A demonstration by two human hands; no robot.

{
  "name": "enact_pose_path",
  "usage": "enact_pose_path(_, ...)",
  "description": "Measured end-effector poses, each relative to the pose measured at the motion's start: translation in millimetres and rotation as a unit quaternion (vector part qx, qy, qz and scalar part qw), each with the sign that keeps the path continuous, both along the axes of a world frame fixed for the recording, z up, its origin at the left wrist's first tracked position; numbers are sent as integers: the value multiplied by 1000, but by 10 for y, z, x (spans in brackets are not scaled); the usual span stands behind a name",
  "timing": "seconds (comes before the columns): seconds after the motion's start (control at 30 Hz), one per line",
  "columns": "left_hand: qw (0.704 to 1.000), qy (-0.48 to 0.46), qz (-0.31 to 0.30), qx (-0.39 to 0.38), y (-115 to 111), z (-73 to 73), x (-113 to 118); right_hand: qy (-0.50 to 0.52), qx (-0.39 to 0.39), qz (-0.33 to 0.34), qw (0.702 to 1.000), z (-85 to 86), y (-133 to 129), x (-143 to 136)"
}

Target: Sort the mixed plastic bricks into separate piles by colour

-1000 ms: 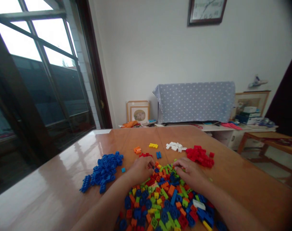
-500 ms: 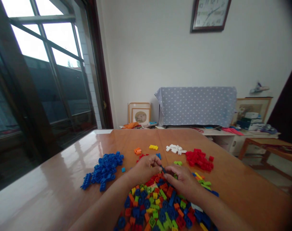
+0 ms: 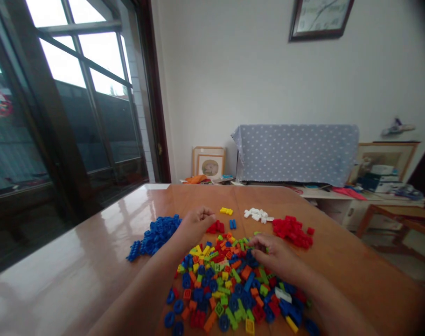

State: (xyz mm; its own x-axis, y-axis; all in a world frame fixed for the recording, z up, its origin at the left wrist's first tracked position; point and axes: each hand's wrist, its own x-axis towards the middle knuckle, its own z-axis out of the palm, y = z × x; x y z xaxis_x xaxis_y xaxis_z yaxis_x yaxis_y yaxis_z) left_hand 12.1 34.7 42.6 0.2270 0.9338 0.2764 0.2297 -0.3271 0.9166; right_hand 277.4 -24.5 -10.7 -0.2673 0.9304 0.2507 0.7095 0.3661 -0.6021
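My left hand [image 3: 197, 225] is above the table's middle, beside a small red brick group [image 3: 216, 227]. Its fingers are bent and pressed together; whatever they may hold is hidden. Under and between my arms spreads a mixed pile of toy building bricks [image 3: 226, 283] in blue, green, orange, red and yellow. Over its far right edge hovers my right hand [image 3: 268, 249], thumb and forefinger apart, close to a dark blue piece [image 3: 249, 258]. A heap of blue bricks [image 3: 159, 233] lies left of my left forearm. Beyond my right hand is a heap of red bricks [image 3: 292, 231].
Farther back on the brown table [image 3: 93, 261] are white bricks [image 3: 257, 214], yellow bricks [image 3: 226, 211] and two light blue bricks [image 3: 232, 224]. A cloth-covered object [image 3: 296, 151] stands behind the table, and a wooden stool [image 3: 390, 224] is at the right.
My hands have parted from around a dark blue piece. The left went left and away from me, covering where orange bricks lay; the right shifted slightly right. The view turned a little left.
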Motion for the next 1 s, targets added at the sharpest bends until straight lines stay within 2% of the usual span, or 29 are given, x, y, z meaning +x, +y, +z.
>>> enact_pose_path(0.13, 998, -40, 43, -1, -13, -252, -14, -69, -24, 10, 997, -15, -5, 91)
enact_pose_path(0.23, 999, -12, 43, 6, 37, -430, -68, -106, -48, 22, 993, -17, -18, 97)
enact_pose_path(0.3, 999, 23, 41, 27, 71, -488, -115, -119, -51, 15, 991, -16, -26, 75)
enact_pose_path(0.43, 992, 90, 58, 68, 90, -474, -169, -142, -33, -5, 989, -20, -26, 20)
enact_pose_path(0.53, 989, 123, 47, 74, 64, -428, -165, -162, -27, -9, 986, -19, -22, -22)
enact_pose_path(0.7, 975, 182, 35, 127, -1, -369, -145, -166, -33, -1, 986, 45, -45, -36)
enact_pose_path(0.87, 954, 255, -34, 157, -117, -377, -35, -109, -52, 13, 993, 115, -91, 81)
enact_pose_path(1.0, 926, 323, -96, 172, -241, -440, 112, -38, -62, -6, 997, 62, -70, 135)
